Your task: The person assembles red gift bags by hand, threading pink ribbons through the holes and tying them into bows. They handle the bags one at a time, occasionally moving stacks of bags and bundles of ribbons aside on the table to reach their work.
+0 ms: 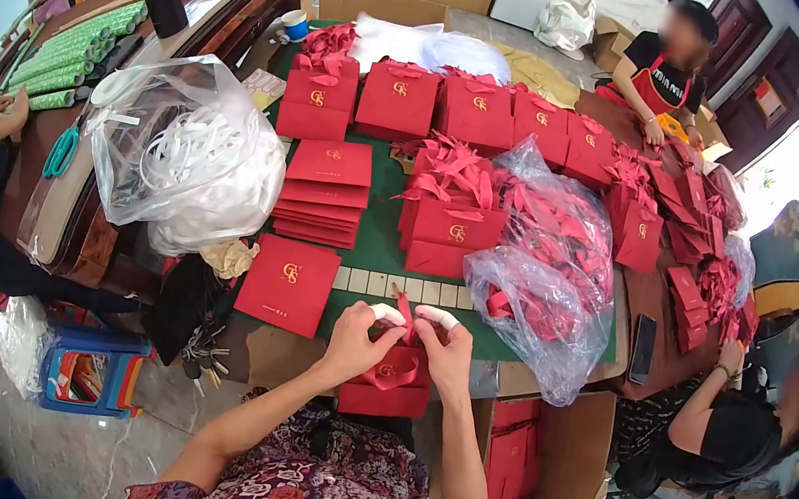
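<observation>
A small red paper gift bag [382, 399] with a gold logo is right at the front edge of the table, close to my body. Above it my left hand [363, 338] and my right hand [444, 348] pinch a red ribbon [407, 319] attached to the bag, their fingertips almost meeting. White wraps cover some fingertips on both hands. Just beyond my fingers runs a row of pale tiles [365, 282]. Flat red bags [287, 285] are stacked to the left, and finished-looking bags with ribbons [456, 227] stand straight ahead.
A clear plastic bag of red ribbons [555, 260] lies to the right, and a bag of white cord [195, 157] to the left. An open carton [567, 474] holding red bags stands below right. A phone [642, 347], teal scissors [61, 151] and co-workers are around the tables.
</observation>
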`<state>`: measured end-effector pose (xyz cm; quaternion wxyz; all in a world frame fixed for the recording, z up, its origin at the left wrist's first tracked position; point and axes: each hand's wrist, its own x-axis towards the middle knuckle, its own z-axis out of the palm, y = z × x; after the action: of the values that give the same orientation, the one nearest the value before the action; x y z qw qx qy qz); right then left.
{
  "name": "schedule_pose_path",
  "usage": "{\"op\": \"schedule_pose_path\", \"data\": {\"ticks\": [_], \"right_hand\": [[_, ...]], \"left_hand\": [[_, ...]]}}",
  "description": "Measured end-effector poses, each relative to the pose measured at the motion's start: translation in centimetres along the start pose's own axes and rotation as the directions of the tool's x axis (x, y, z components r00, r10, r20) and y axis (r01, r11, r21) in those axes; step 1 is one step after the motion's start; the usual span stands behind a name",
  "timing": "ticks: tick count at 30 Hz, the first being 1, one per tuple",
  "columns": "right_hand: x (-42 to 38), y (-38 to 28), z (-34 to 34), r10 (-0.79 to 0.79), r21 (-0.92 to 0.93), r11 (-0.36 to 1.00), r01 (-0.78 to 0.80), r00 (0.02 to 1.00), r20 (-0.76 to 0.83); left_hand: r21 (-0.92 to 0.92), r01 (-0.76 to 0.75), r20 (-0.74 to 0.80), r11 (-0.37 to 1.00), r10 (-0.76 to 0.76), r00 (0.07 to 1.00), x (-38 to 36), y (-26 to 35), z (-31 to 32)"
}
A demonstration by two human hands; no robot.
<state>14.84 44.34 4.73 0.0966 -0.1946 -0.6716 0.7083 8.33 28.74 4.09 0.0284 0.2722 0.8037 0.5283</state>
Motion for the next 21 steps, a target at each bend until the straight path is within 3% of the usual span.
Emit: {"op": "schedule_pose_path", "data": {"ticks": [8,15,18,20,21], "right_hand": [[0.0,0.4,0.0,0.041,0.056,0.997,-0.044,0.998,0.049],[0.3,0.6,-0.7,0.043,0.058,0.997,-0.050,0.992,0.122],[0.3,0.8,-0.8,-0.067,-0.013,0.998,0.068,0.998,0.010],[0.4,0.2,-1.6,-0.110,0.049,0.992,0.117,0.985,-0.135],[0.3,-0.1,-2.3,-0.090,0.070,0.992,0.101,0.984,-0.151]], "left_hand": [[0.062,-0.089,-0.006,0.994,0.089,0.996,0.1,0.1,0.2],[0.128,-0.066,0.035,0.990,0.062,0.997,0.1,0.7,0.0],[0.028,-0.161,-0.031,0.987,0.161,0.986,-0.3,0.5,-0.1],[-0.101,0.122,-0.062,0.987,-0.129,0.990,-1.2,0.9,-0.8],[0.001,0.046,-0.021,0.999,-0.046,0.999,-2.1,-1.6,-0.6]]}}
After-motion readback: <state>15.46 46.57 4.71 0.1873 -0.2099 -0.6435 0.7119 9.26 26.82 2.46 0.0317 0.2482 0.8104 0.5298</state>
